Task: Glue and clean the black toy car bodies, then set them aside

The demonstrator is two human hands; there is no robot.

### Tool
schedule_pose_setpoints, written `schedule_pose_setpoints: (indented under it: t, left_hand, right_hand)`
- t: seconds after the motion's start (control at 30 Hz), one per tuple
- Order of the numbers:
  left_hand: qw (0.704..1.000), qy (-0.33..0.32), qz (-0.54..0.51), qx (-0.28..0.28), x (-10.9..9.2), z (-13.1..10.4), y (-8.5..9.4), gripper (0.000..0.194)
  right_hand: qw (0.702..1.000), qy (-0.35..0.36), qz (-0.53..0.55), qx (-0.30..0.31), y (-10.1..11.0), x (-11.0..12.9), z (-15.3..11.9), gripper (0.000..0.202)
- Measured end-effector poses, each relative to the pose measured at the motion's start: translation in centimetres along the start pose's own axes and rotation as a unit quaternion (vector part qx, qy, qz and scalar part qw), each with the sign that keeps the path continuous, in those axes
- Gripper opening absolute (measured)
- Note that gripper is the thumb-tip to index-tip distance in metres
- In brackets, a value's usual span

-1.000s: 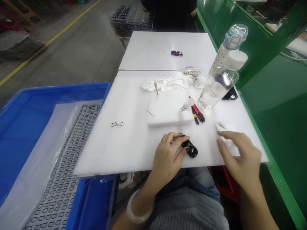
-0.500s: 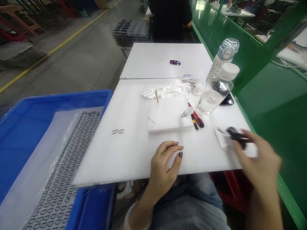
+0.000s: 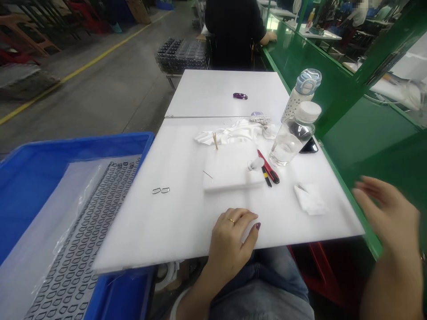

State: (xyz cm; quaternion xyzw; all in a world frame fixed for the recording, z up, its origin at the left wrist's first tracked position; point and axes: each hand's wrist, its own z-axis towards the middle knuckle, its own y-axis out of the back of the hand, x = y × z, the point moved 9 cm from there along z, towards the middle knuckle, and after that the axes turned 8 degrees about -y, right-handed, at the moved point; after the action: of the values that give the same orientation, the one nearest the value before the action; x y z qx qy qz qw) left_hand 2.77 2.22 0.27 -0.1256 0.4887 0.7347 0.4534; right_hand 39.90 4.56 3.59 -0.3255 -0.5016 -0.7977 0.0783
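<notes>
Dial: I centre it on the white block point(image 3: 230, 164), twelve pointing to the table's far end.
Hands: two of the wearer's; left hand point(image 3: 235, 238) at six o'clock, right hand point(image 3: 388, 213) between three and four, past the table's edge.
Left grip: fingers curled, thumb held apart with a gap; I see nothing pinched.
Right grip: motion-blurred, so I can't tell if it holds anything.
Nearest things: one block, just beyond my left-hand view of fingers; one folded white cloth point(image 3: 312, 202) between three and four, the item on the table nearest the right hand.
Block look: flat, pale, squared; one white cylinder point(image 3: 256, 164) on its right side, one thin dark stick at its left edge.
Cloth look: white, soft, layered, lying flat.
Loops: two black loops point(image 3: 161, 190) between eight and nine; many more on a sheet point(image 3: 71, 249) in one blue bin point(image 3: 33, 178), too many to count.
Bottles: two, one clear bottle point(image 3: 287, 144), one dotted bottle point(image 3: 296, 100), around two.
Cutter: one red cutter point(image 3: 269, 169), at three.
Purple item: one, glossy point(image 3: 240, 96), at twelve.
Person: one, black top point(image 3: 230, 33), beyond, at twelve.
</notes>
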Motion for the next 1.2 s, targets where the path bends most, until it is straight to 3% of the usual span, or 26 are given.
schedule_pose_setpoints:
  t: [0.07,0.13,0.23,0.3,0.4,0.47,0.53,0.6,0.73,0.87,1.07,1.2]
  left_hand:
    - [1.0,0.0,0.002,0.007,0.0,0.0,-0.1,0.013]
    - [1.0,0.001,0.004,0.009,-0.1,0.1,-0.3,0.013]
    - [1.0,-0.008,0.009,0.004,-0.3,0.0,-0.5,0.015]
    - [0.998,-0.006,0.025,-0.049,-0.1,-0.1,0.4,0.016]
    - [0.984,0.052,0.057,-0.162,1.6,-0.7,3.2,0.017]
    - [0.974,0.109,0.084,-0.179,3.3,-1.0,4.7,0.022]
    - [0.974,0.161,0.088,-0.133,5.0,-0.7,5.3,0.032]
    - [0.975,0.211,0.047,-0.051,6.4,-0.4,4.9,0.043]
    - [0.965,0.254,-0.015,0.069,7.3,0.0,4.3,0.053]
    - [0.969,0.22,0.012,0.114,7.1,0.9,5.1,0.052]
    - [0.978,0.155,0.067,0.124,6.8,1.7,6.3,0.05]
    - [0.965,0.142,0.111,0.19,6.4,2.0,6.5,0.056]
  right_hand:
    - [0.989,0.047,0.066,0.126,-5.2,6.5,2.3,0.049]
    - [0.968,0.094,0.099,0.212,-9.4,11.0,4.1,0.059]
    - [0.922,0.115,0.143,0.341,-14.2,13.6,5.6,0.073]
    - [0.898,0.109,0.167,0.392,-16.0,14.0,6.0,0.073]
    - [0.905,0.091,0.174,0.377,-16.7,13.9,6.3,0.068]
    - [0.924,0.077,0.157,0.339,-16.6,13.7,6.1,0.069]
    - [0.938,0.068,0.132,0.313,-16.4,13.8,5.4,0.071]
    - [0.943,0.073,0.113,0.304,-16.4,14.2,4.6,0.068]
    - [0.951,0.081,0.106,0.279,-16.1,14.9,3.8,0.059]
    - [0.959,0.064,0.099,0.257,-16.5,14.9,4.6,0.051]
    - [0.966,0.089,0.096,0.221,-18.1,16.3,6.8,0.055]
    - [0.961,0.098,0.098,0.238,-18.9,16.4,7.4,0.055]
